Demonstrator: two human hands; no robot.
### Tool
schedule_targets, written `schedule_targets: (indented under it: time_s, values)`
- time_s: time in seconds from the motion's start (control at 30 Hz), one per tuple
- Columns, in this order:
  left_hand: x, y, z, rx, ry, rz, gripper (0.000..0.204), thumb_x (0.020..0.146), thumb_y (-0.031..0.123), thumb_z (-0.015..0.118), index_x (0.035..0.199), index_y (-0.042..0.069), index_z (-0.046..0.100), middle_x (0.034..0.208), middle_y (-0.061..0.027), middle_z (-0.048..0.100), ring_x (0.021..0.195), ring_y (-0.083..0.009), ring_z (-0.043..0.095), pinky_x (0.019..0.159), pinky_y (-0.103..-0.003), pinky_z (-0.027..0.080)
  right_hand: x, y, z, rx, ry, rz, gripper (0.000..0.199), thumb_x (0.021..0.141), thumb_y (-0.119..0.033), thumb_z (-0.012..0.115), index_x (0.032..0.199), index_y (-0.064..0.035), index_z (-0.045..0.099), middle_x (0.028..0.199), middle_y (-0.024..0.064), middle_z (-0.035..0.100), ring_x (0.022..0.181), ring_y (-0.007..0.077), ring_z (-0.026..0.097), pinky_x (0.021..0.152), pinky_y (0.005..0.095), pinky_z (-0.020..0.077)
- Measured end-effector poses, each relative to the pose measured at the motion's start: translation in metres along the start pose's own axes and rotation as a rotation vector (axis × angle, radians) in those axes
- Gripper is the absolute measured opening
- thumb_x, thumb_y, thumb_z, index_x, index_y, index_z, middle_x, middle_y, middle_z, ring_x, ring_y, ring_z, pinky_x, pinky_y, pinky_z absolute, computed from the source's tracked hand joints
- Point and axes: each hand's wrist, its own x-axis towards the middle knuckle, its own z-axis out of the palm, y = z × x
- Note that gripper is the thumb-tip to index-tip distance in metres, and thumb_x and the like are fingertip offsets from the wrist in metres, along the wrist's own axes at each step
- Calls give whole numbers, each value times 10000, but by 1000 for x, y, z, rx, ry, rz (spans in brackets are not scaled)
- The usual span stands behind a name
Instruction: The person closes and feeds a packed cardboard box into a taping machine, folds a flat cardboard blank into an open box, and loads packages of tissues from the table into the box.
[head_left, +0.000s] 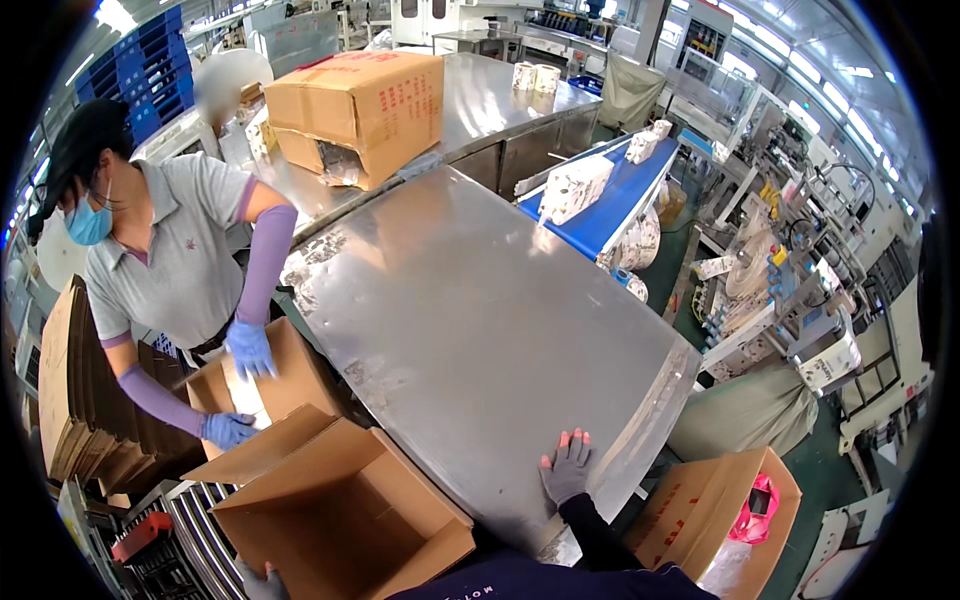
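Note:
An open, empty-looking cardboard box (345, 500) stands right in front of me on the left, its mouth facing up. My left hand (262, 580), in a grey glove with bare fingertips, is at the near-left rim of this box and appears to grip it; the lower edge of the picture cuts off much of the hand. My right hand (568, 470), gloved the same way, lies flat with fingers spread on the near edge of a bare metal table (490, 330). It holds nothing.
At the left, a co-worker in blue gloves (250, 350) reaches into another open carton (290, 370). A roller conveyor (200, 520) runs under the boxes. A large carton (370, 115) stands at the far end. Beyond is a blue belt (610, 200) carrying wrapped packs. A carton with a pink bag (755, 510) sits right.

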Motion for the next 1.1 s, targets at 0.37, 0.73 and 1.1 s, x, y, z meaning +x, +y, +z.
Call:
schedule_targets:
  time_s: [0.37,0.73,1.1]
  values:
    - [6,-2,5,123,-16,-98,554,815,180,655,1278,-64,471,1049,-306,609,933,-455,588,797,-451,480,295,23,0,-22,-83,-197,841,868,-456,534,1477,-2,171,1483,233,275,1399,388,221,1121,543,180]
    - [4,-24,6,127,54,10,508,784,204,691,1195,-57,547,1017,-282,635,936,-432,606,823,-440,489,517,-187,-55,-176,-206,-436,443,931,-236,422,1343,-79,463,1368,122,471,1311,289,385,1076,502,265]
    - [36,-67,14,448,72,310,673,824,376,633,1326,-39,464,1206,-301,563,1095,-445,555,984,-452,412,378,-237,-96,-19,-135,-148,936,708,-513,663,1452,-66,312,1330,139,441,1179,299,449,923,581,358]
